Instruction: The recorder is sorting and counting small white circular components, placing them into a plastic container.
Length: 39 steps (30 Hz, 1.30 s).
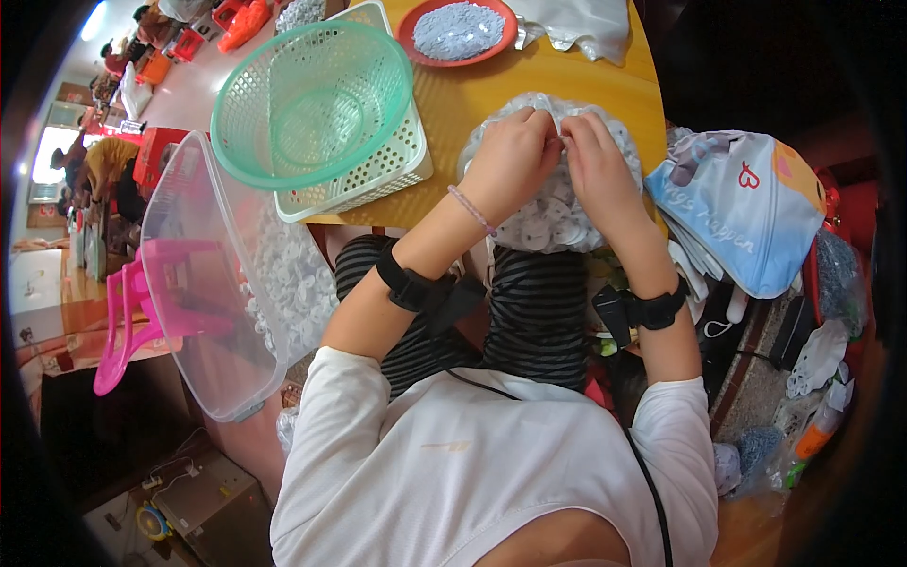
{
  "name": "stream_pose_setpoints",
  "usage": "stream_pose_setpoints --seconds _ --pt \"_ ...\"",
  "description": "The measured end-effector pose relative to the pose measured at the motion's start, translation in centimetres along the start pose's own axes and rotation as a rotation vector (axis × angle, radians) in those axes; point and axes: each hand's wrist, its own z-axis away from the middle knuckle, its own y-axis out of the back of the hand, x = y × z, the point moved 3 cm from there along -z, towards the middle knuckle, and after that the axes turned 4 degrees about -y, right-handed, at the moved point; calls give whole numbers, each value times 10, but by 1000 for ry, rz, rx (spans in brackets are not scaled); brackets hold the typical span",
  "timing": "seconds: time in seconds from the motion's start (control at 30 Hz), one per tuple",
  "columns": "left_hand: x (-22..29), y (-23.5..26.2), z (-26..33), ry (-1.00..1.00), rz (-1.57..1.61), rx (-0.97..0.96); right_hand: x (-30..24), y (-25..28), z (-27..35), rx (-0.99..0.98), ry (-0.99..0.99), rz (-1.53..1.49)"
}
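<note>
Hands, two, mine, met over a heap of small white round pieces [557, 213] that lay in a clear bag at the near edge of the yellow worktop [453, 104], just above my lap. Left hand [515, 156] was closed at the fingertips on the top of the heap; right hand [595, 161] pinched something small against it where the thumbs met (too small to say whether one piece or two). Both wrists wore black straps.

Mint green basket [312, 99], round, perforated, sat inside a white perforated tray [383, 175] to the left of the heap, close but not touching it.

Red dish [458, 33], holding pale grey-blue pieces, stood at the far side of the worktop, well apart from my hands.

Clear plastic tub [213, 283], tilted, held more white pieces beside my left knee; a pink stool [142, 302] showed behind it.

Pale blue printed bag [742, 213] lay to my right, off the worktop.

Handling note, as I judged it: pinching with the fingertips only, keeping the piece over the heap so a slip fell back into the bag, and resting both wrists low would have kept the grip steady on parts that small.
</note>
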Motion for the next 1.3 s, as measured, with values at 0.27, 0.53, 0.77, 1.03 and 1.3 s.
stream_pose_setpoints --seconds 0.27,0.53,0.77,1.03,1.3 --pt "-5 -3 1 -93 -61 73 3 6 -1 -28 -5 -96" --pt "-5 0 0 -86 -108 13 2 4 0 -24 115 7" --pt "-7 -2 0 -42 -7 33 4 5 4 -13 191 110" --pt "-5 -5 -3 12 -86 9 6 4 6 -20 158 69" --pt "-8 -4 2 70 48 8 2 17 4 -52 343 230"
